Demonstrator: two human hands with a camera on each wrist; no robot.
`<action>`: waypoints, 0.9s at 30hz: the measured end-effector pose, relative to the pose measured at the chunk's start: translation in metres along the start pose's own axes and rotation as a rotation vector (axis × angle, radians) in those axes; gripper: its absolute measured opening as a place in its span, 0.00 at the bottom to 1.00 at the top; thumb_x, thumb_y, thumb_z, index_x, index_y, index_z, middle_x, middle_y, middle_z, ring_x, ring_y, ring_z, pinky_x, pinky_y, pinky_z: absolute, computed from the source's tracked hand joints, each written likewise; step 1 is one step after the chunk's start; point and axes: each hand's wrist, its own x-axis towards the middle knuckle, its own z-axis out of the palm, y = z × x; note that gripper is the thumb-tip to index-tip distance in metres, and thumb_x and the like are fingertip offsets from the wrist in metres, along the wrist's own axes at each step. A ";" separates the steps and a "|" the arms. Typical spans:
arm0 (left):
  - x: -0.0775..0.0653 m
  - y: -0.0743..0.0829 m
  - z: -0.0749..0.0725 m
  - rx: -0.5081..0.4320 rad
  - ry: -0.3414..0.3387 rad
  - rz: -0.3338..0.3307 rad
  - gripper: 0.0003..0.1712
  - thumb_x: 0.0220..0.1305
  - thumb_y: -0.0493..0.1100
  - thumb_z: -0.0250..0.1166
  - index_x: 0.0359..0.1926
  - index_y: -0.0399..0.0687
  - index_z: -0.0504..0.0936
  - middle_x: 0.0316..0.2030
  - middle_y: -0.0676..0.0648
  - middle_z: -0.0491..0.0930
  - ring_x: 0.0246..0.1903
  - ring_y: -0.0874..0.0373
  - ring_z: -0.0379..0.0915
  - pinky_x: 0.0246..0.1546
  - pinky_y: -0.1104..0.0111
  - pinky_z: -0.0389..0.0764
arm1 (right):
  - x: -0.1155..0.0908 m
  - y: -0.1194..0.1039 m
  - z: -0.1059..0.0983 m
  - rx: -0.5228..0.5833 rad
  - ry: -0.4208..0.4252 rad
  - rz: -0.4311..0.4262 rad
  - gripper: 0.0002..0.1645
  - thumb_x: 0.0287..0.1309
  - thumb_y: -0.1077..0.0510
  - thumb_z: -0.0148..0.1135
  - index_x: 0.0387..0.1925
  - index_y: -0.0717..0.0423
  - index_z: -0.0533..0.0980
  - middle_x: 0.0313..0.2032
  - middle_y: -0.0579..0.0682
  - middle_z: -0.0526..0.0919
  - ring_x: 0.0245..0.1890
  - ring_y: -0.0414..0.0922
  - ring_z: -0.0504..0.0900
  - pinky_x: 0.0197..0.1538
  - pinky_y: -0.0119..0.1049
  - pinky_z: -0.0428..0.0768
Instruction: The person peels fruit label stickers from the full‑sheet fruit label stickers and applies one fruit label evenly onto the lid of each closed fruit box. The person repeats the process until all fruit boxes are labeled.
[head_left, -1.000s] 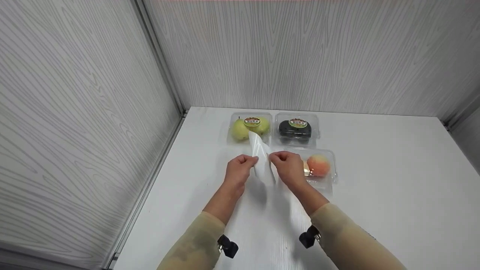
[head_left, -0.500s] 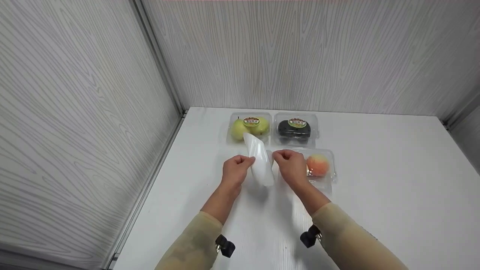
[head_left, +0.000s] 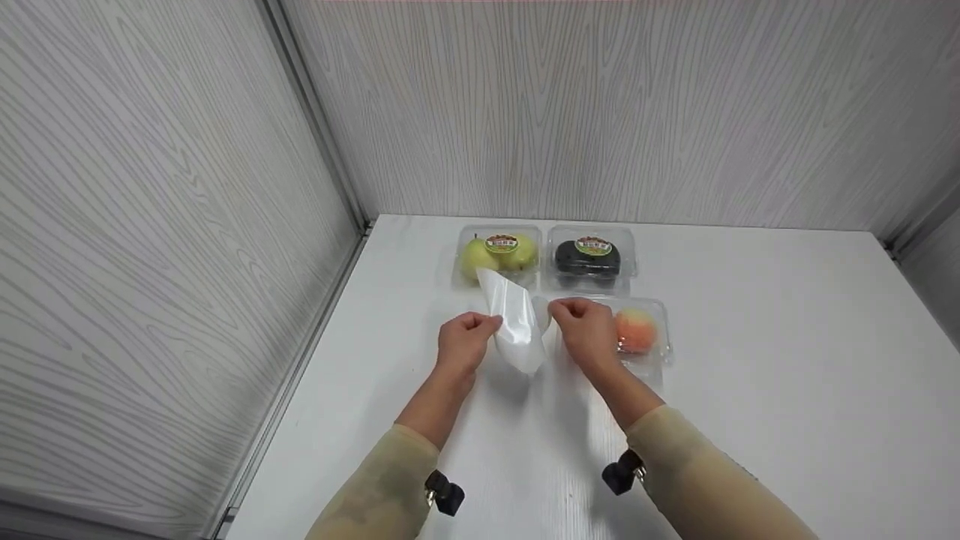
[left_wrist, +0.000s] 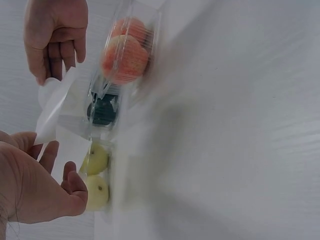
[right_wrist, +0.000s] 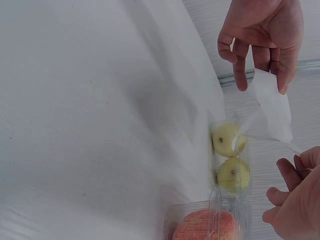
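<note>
Between thumb and fingertips, my left hand [head_left: 461, 345] pinches one edge of a glossy white sticker sheet [head_left: 514, 319], which curves in the air above the table. My right hand [head_left: 589, 334] pinches a pale round sticker [head_left: 542, 311] on the sheet's right side, and part of it lies behind the sheet in the head view. In the left wrist view the sticker [left_wrist: 47, 90] shows its rounded edge under the right fingertips. Right of the right hand stands a clear plastic box [head_left: 664, 360] of peaches [head_left: 636, 331], partly hidden by that hand.
At the back are a clear box [head_left: 461, 281] of yellow-green pears [head_left: 480, 259] and a clear box [head_left: 630, 270] holding dark fruit [head_left: 587, 259]. Both lids carry oval labels. White wood-grain panels [head_left: 585, 112] stand behind and left of the white table [head_left: 787, 375].
My left hand has moved slightly left with the sheet, which has turned to show more of its face. The gap between the hands has widened, and more of the round sticker shows.
</note>
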 end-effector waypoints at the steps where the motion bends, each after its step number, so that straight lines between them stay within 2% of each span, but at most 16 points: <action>1: 0.000 0.000 -0.001 0.004 0.003 0.002 0.09 0.71 0.44 0.71 0.37 0.42 0.87 0.38 0.47 0.83 0.42 0.53 0.71 0.45 0.63 0.71 | 0.000 0.000 0.000 0.001 0.002 -0.003 0.13 0.68 0.54 0.67 0.43 0.59 0.89 0.37 0.50 0.89 0.38 0.47 0.79 0.43 0.35 0.74; 14: 0.004 -0.003 -0.013 0.027 0.035 -0.018 0.09 0.71 0.45 0.71 0.37 0.43 0.87 0.40 0.46 0.83 0.45 0.53 0.71 0.48 0.61 0.72 | -0.001 0.000 -0.008 0.062 0.071 -0.021 0.12 0.67 0.55 0.67 0.41 0.59 0.90 0.31 0.47 0.86 0.33 0.43 0.76 0.37 0.31 0.73; 18: 0.006 -0.004 -0.017 0.027 0.048 -0.021 0.09 0.71 0.44 0.72 0.38 0.42 0.88 0.40 0.46 0.83 0.45 0.52 0.72 0.48 0.61 0.72 | -0.001 -0.001 -0.011 0.081 0.077 0.003 0.13 0.68 0.54 0.66 0.42 0.59 0.90 0.31 0.50 0.85 0.29 0.42 0.77 0.34 0.31 0.74; 22: 0.009 -0.006 -0.021 0.028 0.050 -0.017 0.09 0.70 0.44 0.72 0.37 0.42 0.88 0.40 0.46 0.83 0.44 0.53 0.72 0.47 0.62 0.72 | -0.001 0.000 -0.015 0.087 0.072 0.037 0.13 0.70 0.53 0.65 0.44 0.57 0.89 0.29 0.50 0.83 0.26 0.42 0.77 0.29 0.30 0.75; 24: 0.010 -0.007 -0.024 0.028 0.053 -0.012 0.09 0.70 0.44 0.72 0.37 0.42 0.88 0.40 0.46 0.83 0.44 0.52 0.71 0.47 0.62 0.72 | 0.000 0.000 -0.017 0.082 0.073 0.049 0.14 0.70 0.53 0.65 0.45 0.56 0.90 0.30 0.49 0.84 0.26 0.42 0.78 0.30 0.29 0.76; 27: 0.013 -0.008 -0.028 0.027 0.069 -0.008 0.10 0.69 0.44 0.73 0.37 0.41 0.88 0.40 0.46 0.82 0.44 0.52 0.72 0.47 0.62 0.72 | 0.000 -0.001 -0.021 0.073 0.070 0.074 0.15 0.72 0.50 0.65 0.48 0.55 0.89 0.36 0.50 0.87 0.32 0.43 0.80 0.35 0.30 0.78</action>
